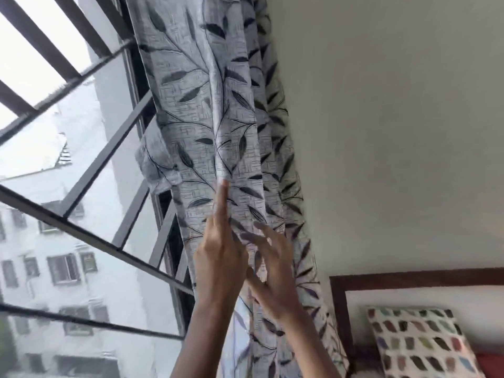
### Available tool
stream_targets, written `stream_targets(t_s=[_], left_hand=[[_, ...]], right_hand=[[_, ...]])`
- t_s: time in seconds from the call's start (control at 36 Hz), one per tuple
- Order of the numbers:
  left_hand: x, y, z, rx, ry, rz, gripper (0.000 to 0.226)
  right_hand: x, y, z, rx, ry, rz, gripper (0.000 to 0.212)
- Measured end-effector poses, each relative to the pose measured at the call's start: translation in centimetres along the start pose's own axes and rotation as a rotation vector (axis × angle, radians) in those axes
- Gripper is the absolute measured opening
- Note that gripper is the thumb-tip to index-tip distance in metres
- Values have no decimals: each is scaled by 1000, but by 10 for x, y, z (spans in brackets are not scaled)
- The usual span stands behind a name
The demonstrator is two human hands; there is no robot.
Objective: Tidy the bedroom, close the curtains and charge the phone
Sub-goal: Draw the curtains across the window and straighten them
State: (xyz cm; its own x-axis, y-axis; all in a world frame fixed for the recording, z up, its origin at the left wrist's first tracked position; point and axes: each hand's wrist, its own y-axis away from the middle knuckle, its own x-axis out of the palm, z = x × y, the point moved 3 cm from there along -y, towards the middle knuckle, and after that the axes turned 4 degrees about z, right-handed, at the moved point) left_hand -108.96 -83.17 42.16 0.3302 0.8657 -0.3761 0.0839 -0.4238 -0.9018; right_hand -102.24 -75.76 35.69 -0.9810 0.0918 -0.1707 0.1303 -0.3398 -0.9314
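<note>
Grey leafy curtain (207, 105) bunched right of window (81, 165), folds running upward; left hand (221, 257) straight-fingered along fold, right hand (275, 271) spread, touching.

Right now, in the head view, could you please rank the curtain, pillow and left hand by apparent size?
1. leaf-print curtain
2. patterned pillow
3. left hand: nearer the camera, so unsure against the pillow

- Window grille (109, 154): dark metal bars, crossing at slants over the glass, left half of view.
- Building (62, 271) outside, pale, several floors, rows of small dark-framed windows; blurred through the pane.
- Wall (395, 132): plain off-white, fills upper right.
- Headboard (409, 276): dark brown frame, pale panel inside, lower right.
- Pillow (420, 347): white with rows of coloured patches, leaning tilted against the headboard.
- Red cloth (491, 364) just beside the pillow's right edge; cannot tell what.
</note>
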Motion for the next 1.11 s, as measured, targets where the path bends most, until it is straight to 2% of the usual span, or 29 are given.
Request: stream_targets(t_s=[0.06,0.11,0.17,0.22,0.28,0.31,0.36,0.42,0.44,0.47,0.53,0.61,0.69,0.75,0.81,0.97,1.03,1.11], left_hand=[[4,0,1,61,-48,2,109],[7,0,4,72,-115,14,110],[9,-3,11,50,-194,25,101],[12,-6,16,-9,-224,87,74],[12,-9,19,-91,-209,119,39],[12,-10,18,-124,-209,120,40],[11,-13,17,-184,-229,143,61],[7,-17,17,-260,-233,133,60],[6,-19,19,-253,-216,112,56],[5,-21,21,-209,-197,102,62],[4,-23,21,-98,-195,133,95],[0,-24,23,-44,-153,126,110],[-4,-25,28,-32,-141,36,110],[-7,-28,29,-5,-119,11,108],[-10,-33,26,16,-124,1,106],[-24,-73,13,-46,-269,-43,95],[-33,-92,7,-83,-356,-47,87],[-48,-118,-3,-119,-415,-37,70]], right_hand=[[-2,-1,-14,152,-44,-76,54],[-2,-4,-22,241,-219,-123,52],[1,-9,-27,290,-298,-85,53],[7,-12,-25,260,-209,-7,54],[15,-12,-14,225,-253,65,39],[19,-12,-6,181,-298,98,32],[23,-11,6,115,-320,165,42],[23,-12,13,80,-345,198,35],[21,-14,15,39,-356,167,25],[21,-15,14,7,-345,101,20],[21,-18,2,24,-223,-63,22],[14,-29,-15,155,-20,-319,44],[-1,-58,-21,164,-68,-399,71],[-9,-82,-22,227,-228,-352,95],[-12,-107,-19,319,-342,-225,102],[-10,-156,18,346,-479,16,61],[-9,-167,35,347,-457,103,54],[-10,-180,61,324,-389,119,51]])
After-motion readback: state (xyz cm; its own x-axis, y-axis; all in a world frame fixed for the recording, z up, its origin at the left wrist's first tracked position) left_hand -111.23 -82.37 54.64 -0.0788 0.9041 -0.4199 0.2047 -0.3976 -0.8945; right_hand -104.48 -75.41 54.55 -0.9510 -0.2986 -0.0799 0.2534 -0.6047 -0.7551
